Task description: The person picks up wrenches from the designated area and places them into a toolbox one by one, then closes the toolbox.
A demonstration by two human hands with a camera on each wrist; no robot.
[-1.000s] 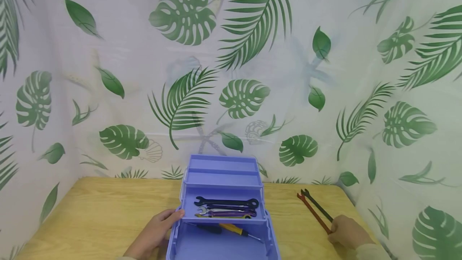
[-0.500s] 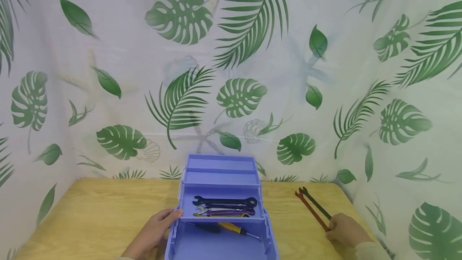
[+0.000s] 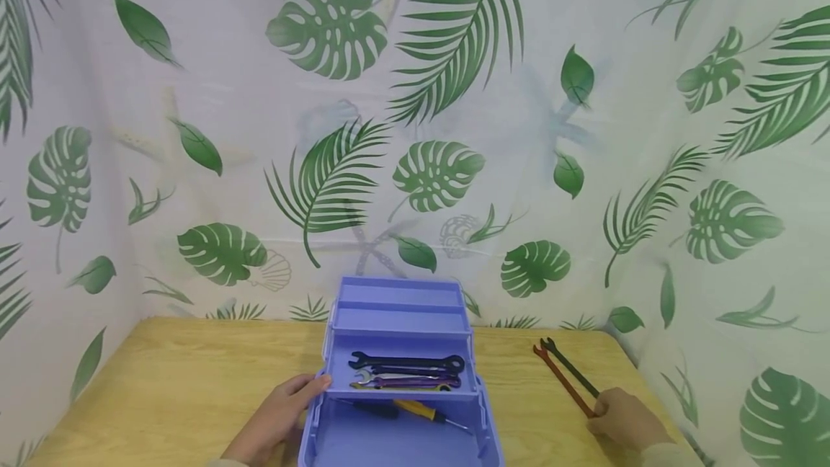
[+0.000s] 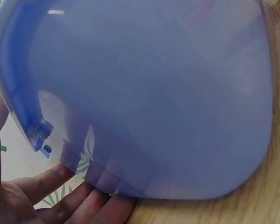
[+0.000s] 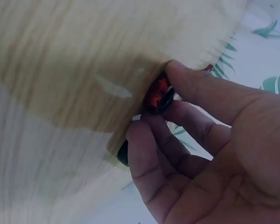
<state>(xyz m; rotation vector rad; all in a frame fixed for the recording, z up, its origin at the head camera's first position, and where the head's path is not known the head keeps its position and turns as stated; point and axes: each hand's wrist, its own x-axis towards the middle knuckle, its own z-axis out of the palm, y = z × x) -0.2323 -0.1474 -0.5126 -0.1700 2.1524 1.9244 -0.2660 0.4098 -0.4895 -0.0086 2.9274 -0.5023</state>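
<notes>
A lilac-blue toolbox stands with its trays raised in the head view. My left hand holds its left side, the thumb at the rim and the fingers against the outer wall. Beyond the toolbox's right side, my right hand grips a red wrench and a dark wrench near their close ends; their open jaws point away, low over the table. In the right wrist view, thumb and fingers pinch the red wrench's end, and a dark end shows beside a fingertip.
Several wrenches in black, silver, purple and yellow lie in the middle tray. A yellow screwdriver and a dark-handled tool lie in the base. The wooden table meets leaf-printed curtains behind and at both sides.
The view shifts slightly and returns. Both hands, the toolbox and the wrenches otherwise keep their places.
</notes>
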